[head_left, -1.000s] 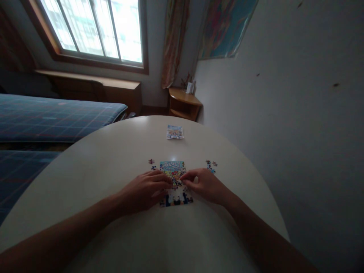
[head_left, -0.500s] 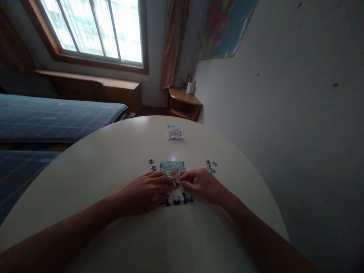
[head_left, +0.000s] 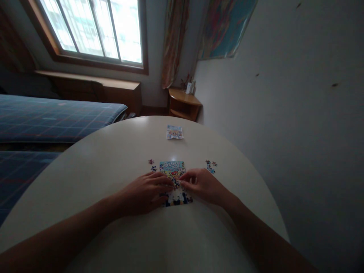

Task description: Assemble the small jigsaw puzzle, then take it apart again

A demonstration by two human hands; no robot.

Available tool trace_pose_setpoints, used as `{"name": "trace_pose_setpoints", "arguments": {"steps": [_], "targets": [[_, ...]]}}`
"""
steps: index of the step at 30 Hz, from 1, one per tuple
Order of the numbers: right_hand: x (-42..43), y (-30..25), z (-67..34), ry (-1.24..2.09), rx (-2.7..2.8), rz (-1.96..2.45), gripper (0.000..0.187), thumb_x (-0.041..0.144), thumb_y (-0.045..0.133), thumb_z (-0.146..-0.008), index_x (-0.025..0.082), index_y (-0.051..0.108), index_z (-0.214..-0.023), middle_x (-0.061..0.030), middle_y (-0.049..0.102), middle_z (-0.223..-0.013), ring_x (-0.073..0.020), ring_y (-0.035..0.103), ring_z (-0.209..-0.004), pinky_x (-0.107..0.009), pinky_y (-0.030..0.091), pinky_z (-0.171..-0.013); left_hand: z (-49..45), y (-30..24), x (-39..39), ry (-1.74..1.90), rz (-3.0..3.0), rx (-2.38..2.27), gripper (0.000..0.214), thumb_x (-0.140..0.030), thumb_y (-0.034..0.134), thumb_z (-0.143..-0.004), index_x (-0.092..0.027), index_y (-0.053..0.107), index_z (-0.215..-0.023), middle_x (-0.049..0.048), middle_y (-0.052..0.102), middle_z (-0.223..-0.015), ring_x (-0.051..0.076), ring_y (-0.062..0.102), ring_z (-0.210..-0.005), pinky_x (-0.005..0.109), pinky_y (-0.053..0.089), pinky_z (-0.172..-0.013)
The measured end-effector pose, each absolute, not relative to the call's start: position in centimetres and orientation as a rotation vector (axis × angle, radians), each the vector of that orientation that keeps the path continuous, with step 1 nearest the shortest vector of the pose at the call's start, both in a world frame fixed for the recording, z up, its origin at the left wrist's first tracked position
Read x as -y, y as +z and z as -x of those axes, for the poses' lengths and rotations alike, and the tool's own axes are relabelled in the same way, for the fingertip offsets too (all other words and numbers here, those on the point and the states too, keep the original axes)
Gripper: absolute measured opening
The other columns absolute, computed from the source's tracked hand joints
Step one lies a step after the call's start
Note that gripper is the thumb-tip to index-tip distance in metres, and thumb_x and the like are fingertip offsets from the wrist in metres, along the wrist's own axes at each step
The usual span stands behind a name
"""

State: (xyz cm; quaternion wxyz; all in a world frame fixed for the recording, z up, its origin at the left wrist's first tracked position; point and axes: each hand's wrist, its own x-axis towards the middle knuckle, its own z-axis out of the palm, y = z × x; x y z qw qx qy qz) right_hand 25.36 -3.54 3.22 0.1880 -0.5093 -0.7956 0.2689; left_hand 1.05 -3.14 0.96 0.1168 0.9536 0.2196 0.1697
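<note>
A small, colourful jigsaw puzzle [head_left: 172,165] lies on the white table, partly assembled, with a pale gap in its lower middle. My left hand [head_left: 149,190] rests over its left edge, fingers stretched out and lying flat. On the other side, my right hand [head_left: 200,184] has thumb and forefinger pinched at the middle of the puzzle, on what looks like a small puzzle piece [head_left: 180,181], mostly hidden by the fingertips. Loose puzzle pieces [head_left: 154,168] lie beyond my left hand. Several more pieces [head_left: 211,167] sit just past my right hand.
A small printed packet [head_left: 174,132] lies toward the far edge of the round white table [head_left: 122,148]. Beyond the table are a plaid mattress [head_left: 57,117] at left and a wooden corner shelf [head_left: 184,98]. A wall [head_left: 284,125] runs along the right.
Hardly anything differs. Both hands stay in place over the puzzle, with at most a slight shift of my right fingers; the loose pieces and packet have not moved.
</note>
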Motion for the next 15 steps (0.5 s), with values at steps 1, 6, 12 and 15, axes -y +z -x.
{"name": "trace_pose_setpoints", "arguments": {"steps": [1,6,12,15], "targets": [[3.55,3.19,-25.37,0.73,2.245,1.421,0.016,0.028,0.066,-0.084,0.021,0.078,-0.092,-0.0016,0.072,-0.075,-0.0114,0.058,-0.062,-0.022,0.039,-0.058,-1.03,0.92,3.15,0.497,-2.793,-0.646,0.029,-0.02,0.06,-0.089,-0.024,0.062,-0.118,0.003,0.064,-0.122,0.021,0.057,-0.113,0.04,0.046,-0.101],[3.69,2.85,-25.19,0.641,2.286,1.279,0.012,0.02,0.068,-0.081,0.022,0.077,-0.09,-0.0019,0.071,-0.081,-0.0123,0.061,-0.072,-0.023,0.043,-0.068,-1.06,0.97,3.2,0.504,-2.801,-0.644,0.03,-0.02,0.06,-0.089,-0.024,0.062,-0.119,0.0034,0.065,-0.121,0.022,0.058,-0.112,0.04,0.047,-0.1],[3.71,2.55,-24.97,0.549,2.335,1.284,0.011,0.02,0.071,-0.08,0.025,0.078,-0.086,-0.0007,0.07,-0.077,-0.0121,0.06,-0.069,-0.022,0.042,-0.065,-1.15,1.1,3.23,0.513,-2.795,-0.626,0.03,-0.018,0.059,-0.089,-0.023,0.062,-0.118,0.0041,0.065,-0.12,0.022,0.059,-0.111,0.04,0.047,-0.099],[3.72,2.71,-25.0,0.54,2.346,1.293,0.011,0.021,0.071,-0.079,0.025,0.079,-0.086,-0.0001,0.071,-0.077,-0.012,0.06,-0.069,-0.022,0.042,-0.065,-1.11,1.07,3.26,0.5,-2.795,-0.638,0.03,-0.019,0.059,-0.089,-0.023,0.062,-0.119,0.0036,0.065,-0.12,0.022,0.058,-0.111,0.039,0.047,-0.099]]}}
